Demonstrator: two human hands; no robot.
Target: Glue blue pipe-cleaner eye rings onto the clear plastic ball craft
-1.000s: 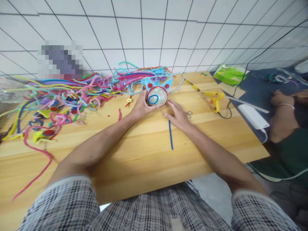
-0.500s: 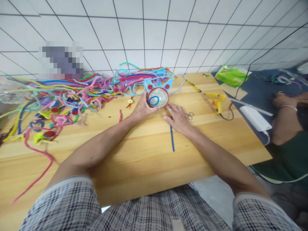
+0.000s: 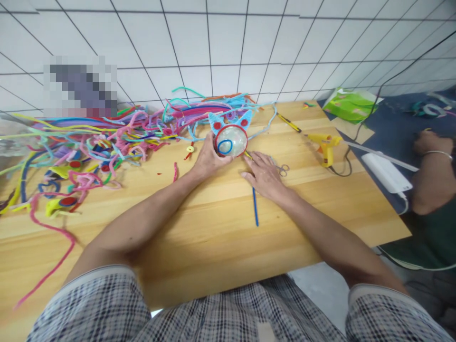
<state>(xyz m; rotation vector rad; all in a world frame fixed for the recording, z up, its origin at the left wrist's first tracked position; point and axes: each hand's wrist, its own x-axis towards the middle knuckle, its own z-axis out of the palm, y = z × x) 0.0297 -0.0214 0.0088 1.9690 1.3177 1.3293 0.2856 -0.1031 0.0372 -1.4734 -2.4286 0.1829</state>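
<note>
While our left hand clamps the eared ornament, we should squeeze lightly, right hand grip unclear.

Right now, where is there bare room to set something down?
On the table, bare wood lies between the left forearm, the blue stem and the near edge. Another patch lies between the right forearm, the yellow glue gun and the right edge. Crowded: far left, under the pipe-cleaner pile, and around the left hand, gripping the red-rimmed piece.
</note>
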